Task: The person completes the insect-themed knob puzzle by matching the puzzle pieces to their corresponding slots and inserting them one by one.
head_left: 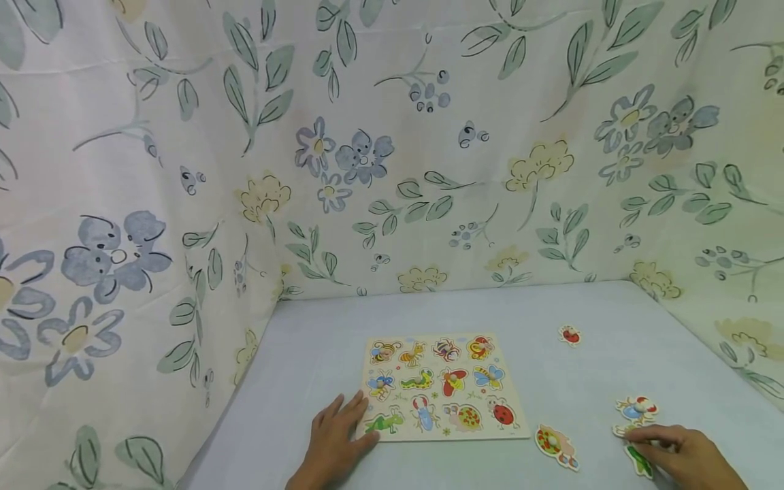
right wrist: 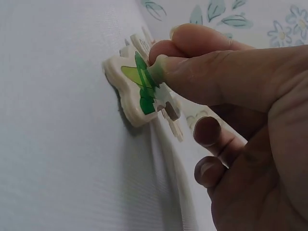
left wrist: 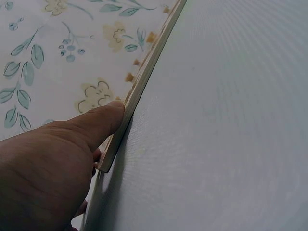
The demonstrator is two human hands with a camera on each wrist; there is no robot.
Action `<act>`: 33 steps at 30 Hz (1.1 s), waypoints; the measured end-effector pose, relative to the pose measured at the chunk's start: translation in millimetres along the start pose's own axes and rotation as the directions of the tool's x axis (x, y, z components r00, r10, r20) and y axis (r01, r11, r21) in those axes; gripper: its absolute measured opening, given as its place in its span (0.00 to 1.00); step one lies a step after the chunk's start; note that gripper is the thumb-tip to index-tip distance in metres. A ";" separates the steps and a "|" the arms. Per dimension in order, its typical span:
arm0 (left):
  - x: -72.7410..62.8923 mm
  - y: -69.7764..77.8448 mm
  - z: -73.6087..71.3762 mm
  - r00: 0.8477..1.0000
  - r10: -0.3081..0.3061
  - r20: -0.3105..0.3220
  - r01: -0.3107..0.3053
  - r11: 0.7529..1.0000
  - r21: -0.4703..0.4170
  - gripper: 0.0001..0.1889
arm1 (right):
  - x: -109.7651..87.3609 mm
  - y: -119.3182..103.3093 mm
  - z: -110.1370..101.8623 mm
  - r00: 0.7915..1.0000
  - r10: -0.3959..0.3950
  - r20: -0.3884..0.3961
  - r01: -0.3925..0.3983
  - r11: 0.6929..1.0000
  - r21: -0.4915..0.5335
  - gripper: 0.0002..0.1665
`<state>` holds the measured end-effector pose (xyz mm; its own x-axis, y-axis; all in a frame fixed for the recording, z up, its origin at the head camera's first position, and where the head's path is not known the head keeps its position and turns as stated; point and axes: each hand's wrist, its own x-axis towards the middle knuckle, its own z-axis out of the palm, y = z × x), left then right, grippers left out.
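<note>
A wooden insect peg puzzle board (head_left: 450, 437) lies on the white table in the head view. My left hand (head_left: 335, 439) rests at its lower left corner, fingers along the left side and thumb (left wrist: 103, 122) against the edge. On the right, my right hand (head_left: 689, 454) pinches the small knob of a green grasshopper puzzle piece (right wrist: 144, 84) between thumb and fingertips. Its other fingers curl loosely below. In the head view the fingers partly hide this grasshopper piece (head_left: 640, 463). Just beyond it lies a stag beetle piece (head_left: 637, 408).
A snail piece (head_left: 554, 444) lies between the board and my right hand. Farther back sits a red ladybug piece (head_left: 570, 334). Floral cloth (head_left: 404, 224) hangs behind the table (head_left: 306, 354) and along both sides.
</note>
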<state>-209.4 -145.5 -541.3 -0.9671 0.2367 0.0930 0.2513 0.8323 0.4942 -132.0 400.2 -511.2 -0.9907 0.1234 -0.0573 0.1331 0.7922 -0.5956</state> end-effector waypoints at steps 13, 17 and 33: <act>1.9 0.0 -0.1 1.000 -0.003 -0.019 0.003 1.000 -0.025 0.37 | -6.1 -4.5 5.9 0.948 -0.157 -0.278 0.162 0.987 -0.006 0.08; 2.9 1.0 -1.6 1.000 0.001 -0.015 -0.001 1.000 -0.028 0.37 | -5.3 -7.1 4.9 0.924 -0.189 -0.334 0.195 0.981 -0.014 0.09; -1.9 0.7 -0.7 1.000 0.009 -0.009 -0.009 1.000 -0.023 0.37 | -3.0 -38.0 4.8 0.866 -0.162 -0.473 0.187 0.982 0.005 0.07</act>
<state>-207.5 -145.7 -540.5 -0.9651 0.2398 0.1050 0.2591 0.8183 0.5130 -134.3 366.8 -492.3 -0.8661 0.2612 0.4262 -0.0547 0.7980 -0.6001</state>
